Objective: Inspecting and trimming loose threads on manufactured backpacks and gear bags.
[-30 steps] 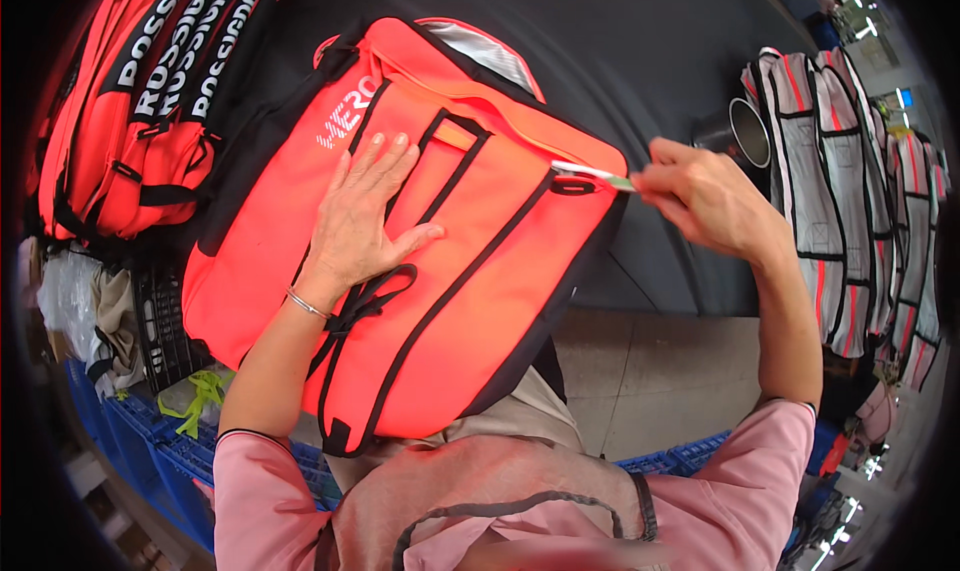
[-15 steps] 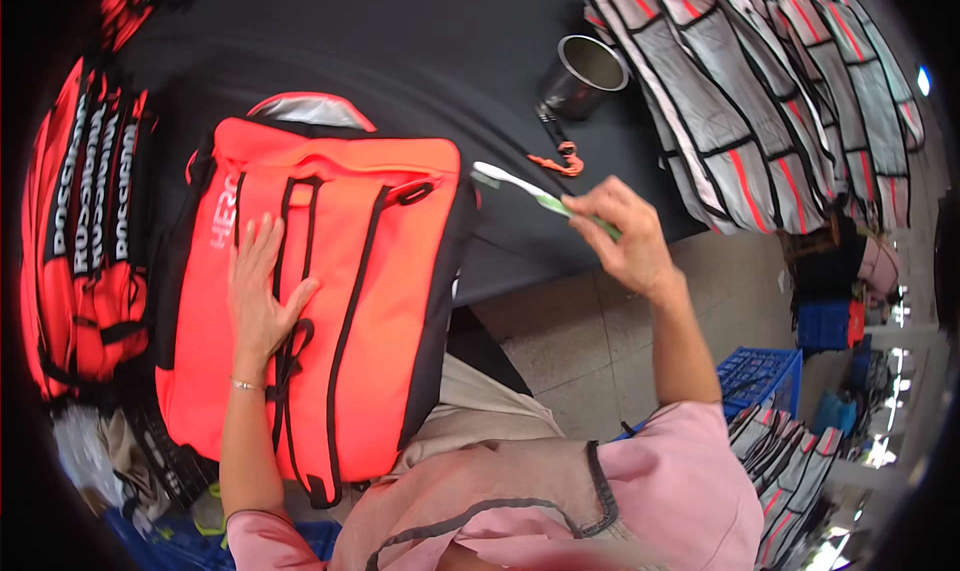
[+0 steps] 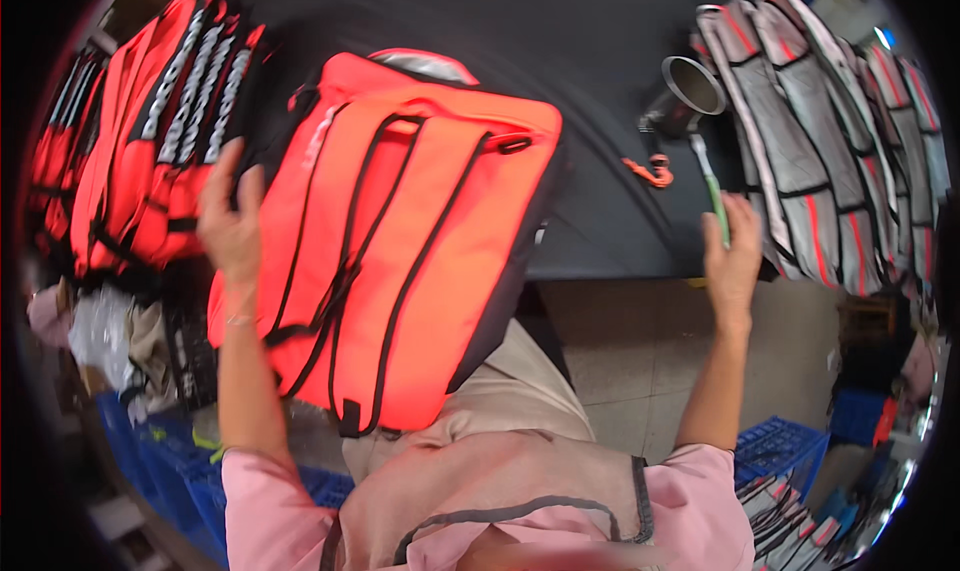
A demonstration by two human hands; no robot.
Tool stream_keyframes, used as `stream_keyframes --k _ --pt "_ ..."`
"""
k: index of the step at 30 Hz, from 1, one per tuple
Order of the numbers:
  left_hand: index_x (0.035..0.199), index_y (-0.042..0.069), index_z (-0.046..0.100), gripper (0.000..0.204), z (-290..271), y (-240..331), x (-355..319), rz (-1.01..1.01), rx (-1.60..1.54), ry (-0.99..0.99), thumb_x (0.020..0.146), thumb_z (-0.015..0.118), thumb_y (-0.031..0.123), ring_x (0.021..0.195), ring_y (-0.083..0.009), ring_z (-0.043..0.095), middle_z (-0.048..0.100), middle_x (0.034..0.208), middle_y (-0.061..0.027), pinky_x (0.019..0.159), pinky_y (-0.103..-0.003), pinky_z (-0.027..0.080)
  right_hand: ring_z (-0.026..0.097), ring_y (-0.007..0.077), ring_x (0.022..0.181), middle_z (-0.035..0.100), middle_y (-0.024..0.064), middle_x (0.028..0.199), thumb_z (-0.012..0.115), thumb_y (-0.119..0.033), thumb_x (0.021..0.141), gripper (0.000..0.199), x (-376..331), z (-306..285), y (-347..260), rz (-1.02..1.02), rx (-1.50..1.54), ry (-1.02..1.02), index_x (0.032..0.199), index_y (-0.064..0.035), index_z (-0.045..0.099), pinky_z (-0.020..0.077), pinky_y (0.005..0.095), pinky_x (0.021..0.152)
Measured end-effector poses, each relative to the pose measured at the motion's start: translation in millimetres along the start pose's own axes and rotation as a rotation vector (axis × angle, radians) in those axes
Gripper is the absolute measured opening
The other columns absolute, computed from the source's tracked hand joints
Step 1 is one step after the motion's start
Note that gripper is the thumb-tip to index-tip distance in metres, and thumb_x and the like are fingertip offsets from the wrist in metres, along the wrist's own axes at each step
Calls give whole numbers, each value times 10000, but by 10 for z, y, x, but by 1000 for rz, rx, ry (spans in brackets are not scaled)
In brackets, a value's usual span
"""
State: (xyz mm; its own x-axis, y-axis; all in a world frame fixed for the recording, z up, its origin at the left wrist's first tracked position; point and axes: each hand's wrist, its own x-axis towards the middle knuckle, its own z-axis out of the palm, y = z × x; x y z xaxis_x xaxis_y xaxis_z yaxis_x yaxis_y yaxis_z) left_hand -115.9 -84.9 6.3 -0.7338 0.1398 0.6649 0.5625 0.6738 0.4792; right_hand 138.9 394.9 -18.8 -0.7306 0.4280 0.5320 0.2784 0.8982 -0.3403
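A bright orange-red backpack with black-edged shoulder straps lies strap side up at the table's front edge, partly over my lap. My left hand, slightly blurred, is at the backpack's left side with fingers apart and nothing in it. I cannot tell whether it touches the fabric. My right hand grips a toothbrush with a white and green handle, its head end pointing away toward a dark metal cup. An orange cord with a hook lies beside the cup.
Red backpacks stand in a row at the left. Grey bags with red stripes line the right side of the black-covered table. Blue crates are on the floor at both sides.
My left hand has come off the backpack's front panel to its left side. My right hand has carried the toothbrush rightward, close to the cup. The whole view has shifted.
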Motion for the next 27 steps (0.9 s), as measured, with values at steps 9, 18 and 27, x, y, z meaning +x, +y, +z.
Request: stream_keyframes --k 9,18,27 --pt "1445 12 348 773 -256 -1093 -362 -101 729 -421 890 620 477 1208 -424 484 500 1318 -281 1010 -463 404 672 369 820 642 261 841 669 -400 858 490 -325 909 -1614 292 777 -631 890 86 618 515 438 716" --pt "1091 -101 613 543 -181 -1274 -229 -149 462 -616 894 651 403 882 -429 634 663 1048 -255 792 -462 501 623 427 1021 623 308 1061 658 -243 834 467 -231 879 -1661 478 949 -301 1111 104 512 488 442 884" --pt "1151 -54 637 433 -1062 141 169 -355 -33 -37 928 632 317 933 -314 630 666 1081 -220 844 -439 502 654 297 922 665 224 965 657 -181 843 362 431 -261 -1951 95 1121 82 1068 86 562 495 379 840"
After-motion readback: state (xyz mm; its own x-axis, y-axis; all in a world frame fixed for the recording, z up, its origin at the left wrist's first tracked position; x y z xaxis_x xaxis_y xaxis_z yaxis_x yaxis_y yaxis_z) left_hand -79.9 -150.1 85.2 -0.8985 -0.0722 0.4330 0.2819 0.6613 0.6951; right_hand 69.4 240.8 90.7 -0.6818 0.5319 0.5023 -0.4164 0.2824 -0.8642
